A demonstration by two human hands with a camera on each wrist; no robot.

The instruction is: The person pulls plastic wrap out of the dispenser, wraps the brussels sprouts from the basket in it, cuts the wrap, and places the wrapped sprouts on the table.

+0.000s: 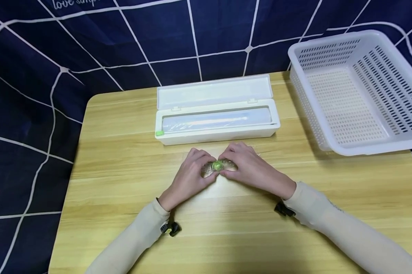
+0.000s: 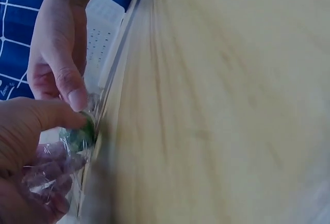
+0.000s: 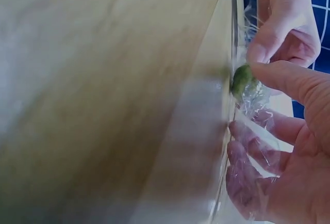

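Observation:
A small round green item (image 1: 217, 165), its exact kind unclear, lies wrapped in clear cling film (image 3: 256, 105) just above the wooden table. From one side my left hand (image 1: 194, 169) pinches the wrapped bundle between thumb and fingers. My right hand (image 1: 243, 163) grips it from the other side, and the two thumbs nearly meet at the green item. Loose film spreads over the fingers (image 2: 51, 175) of the left hand in the left wrist view. More of it drapes across the right fingers in the right wrist view.
Behind the hands stands a white cling film box (image 1: 219, 135) with its lid (image 1: 213, 92) raised and a film roll (image 1: 216, 120) inside. A green slider (image 1: 159, 133) sits at its left front. At the right is a white perforated basket (image 1: 320, 110). Dark blue checked cloth (image 1: 171, 34) hangs behind the table (image 1: 117, 152).

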